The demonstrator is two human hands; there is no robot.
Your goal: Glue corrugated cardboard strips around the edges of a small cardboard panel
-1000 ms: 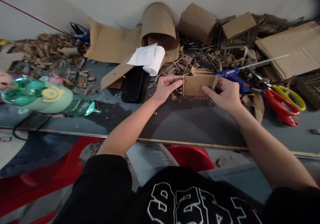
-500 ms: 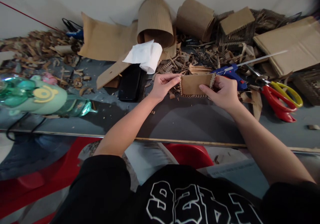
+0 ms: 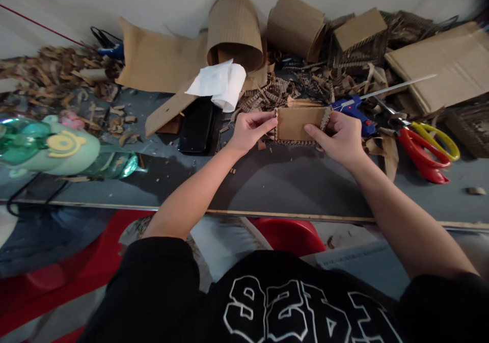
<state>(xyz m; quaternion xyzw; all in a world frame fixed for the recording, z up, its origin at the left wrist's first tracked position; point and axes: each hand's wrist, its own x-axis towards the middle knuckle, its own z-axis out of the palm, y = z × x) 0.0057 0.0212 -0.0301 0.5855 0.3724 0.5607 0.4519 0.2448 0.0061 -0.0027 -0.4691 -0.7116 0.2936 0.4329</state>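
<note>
A small rectangular cardboard piece [image 3: 296, 123] with corrugated strips along its edges is held up over the grey table. My left hand [image 3: 250, 130] pinches its left edge between thumb and fingers. My right hand [image 3: 341, 135] grips the right side, with the thumb lying on the flat face and the other fingers partly hidden behind. Just behind my right hand lies a blue glue gun [image 3: 353, 111] with a glue stick poking out of it. Scissors [image 3: 428, 147] with red and yellow handles rest further right.
A black phone [image 3: 195, 129] lies left of my hands, partly under white tissue [image 3: 223, 83]. Curled cardboard [image 3: 235, 27], scraps [image 3: 42, 73] and a flat cardboard sheet [image 3: 446, 62] crowd the back. A green bottle [image 3: 72, 149] lies at left. The table's front edge [image 3: 275, 213] runs below my forearms.
My view has shifted slightly, so things sit a little further left and higher. Both hands keep hold of the cardboard piece, which tilts only slightly.
</note>
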